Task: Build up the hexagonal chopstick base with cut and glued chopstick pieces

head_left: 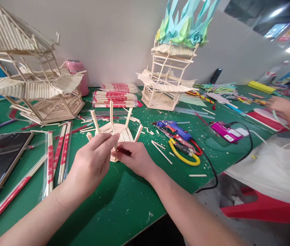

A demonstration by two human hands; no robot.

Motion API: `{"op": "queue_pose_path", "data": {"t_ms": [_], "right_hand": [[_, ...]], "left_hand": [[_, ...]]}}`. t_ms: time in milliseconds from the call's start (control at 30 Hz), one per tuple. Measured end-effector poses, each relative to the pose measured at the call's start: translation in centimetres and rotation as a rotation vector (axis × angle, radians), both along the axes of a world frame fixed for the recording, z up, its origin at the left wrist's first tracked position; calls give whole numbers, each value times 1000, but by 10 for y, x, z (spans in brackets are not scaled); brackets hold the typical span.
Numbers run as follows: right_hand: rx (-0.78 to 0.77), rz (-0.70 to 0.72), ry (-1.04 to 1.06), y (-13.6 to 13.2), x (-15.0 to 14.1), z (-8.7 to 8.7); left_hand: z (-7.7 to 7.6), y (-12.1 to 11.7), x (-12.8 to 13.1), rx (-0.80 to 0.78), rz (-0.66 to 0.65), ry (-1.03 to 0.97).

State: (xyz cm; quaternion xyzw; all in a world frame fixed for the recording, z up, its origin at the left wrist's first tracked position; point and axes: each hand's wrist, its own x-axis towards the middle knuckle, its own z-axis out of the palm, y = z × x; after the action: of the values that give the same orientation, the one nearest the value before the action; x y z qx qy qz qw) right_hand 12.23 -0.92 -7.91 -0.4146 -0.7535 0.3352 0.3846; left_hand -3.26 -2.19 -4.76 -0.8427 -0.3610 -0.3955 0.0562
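In front of me stands a small model base (126,136) made of pale wooden sticks, with several stick posts (111,112) rising around its edge. My left hand (93,155) pinches the upper part of a short wooden post (115,146) at the base's near edge. Lower down on the same post, the fingers of my right hand (136,159) are closed around it, close to the floor of the base. The fingers partly hide this post and the spot where it meets the base.
A blue glue gun (173,128) and yellow-and-red-handled scissors (186,155) lie to the right. Two larger stick pavilions (36,89) (169,80) stand behind, with packed chopsticks (115,99) between them. A phone (2,160) lies left. Another person's hand (279,104) is at far right.
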Motion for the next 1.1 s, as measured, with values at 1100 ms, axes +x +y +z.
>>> {"op": "queue_pose_path", "data": {"t_ms": [1100], "right_hand": [[-16, 14, -13, 1, 0, 1]], "left_hand": [[2, -1, -2, -26, 70, 35]]}}
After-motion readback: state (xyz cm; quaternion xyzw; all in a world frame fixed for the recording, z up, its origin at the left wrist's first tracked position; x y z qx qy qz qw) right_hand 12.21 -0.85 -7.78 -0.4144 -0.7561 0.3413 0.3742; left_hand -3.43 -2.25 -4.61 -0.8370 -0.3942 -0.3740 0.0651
